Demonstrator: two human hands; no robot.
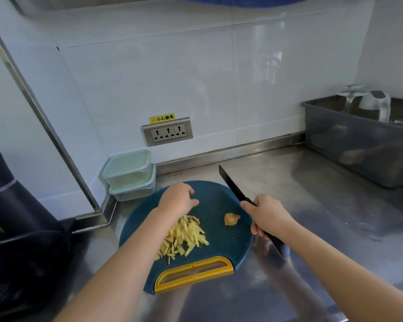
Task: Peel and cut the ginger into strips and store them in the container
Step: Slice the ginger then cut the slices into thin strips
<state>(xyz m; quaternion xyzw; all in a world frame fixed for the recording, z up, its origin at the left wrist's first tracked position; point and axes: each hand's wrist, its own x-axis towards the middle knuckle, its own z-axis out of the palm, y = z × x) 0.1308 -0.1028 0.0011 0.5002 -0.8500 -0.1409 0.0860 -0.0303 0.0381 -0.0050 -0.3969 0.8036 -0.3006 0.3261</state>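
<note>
Stainless steel counter (312,205) carries a blue cutting board (219,201). Ginger strips (184,235) lie heaped beside the wrist of the left hand (176,198), nearer the person than its fingers (189,189). The fingers curl downward, and whether they hold anything cannot be told. The right hand (265,214) grips a black knife (233,187). An uncut ginger piece (231,219) lies between the hands. Stacked containers (128,173) stand by the wall.
</note>
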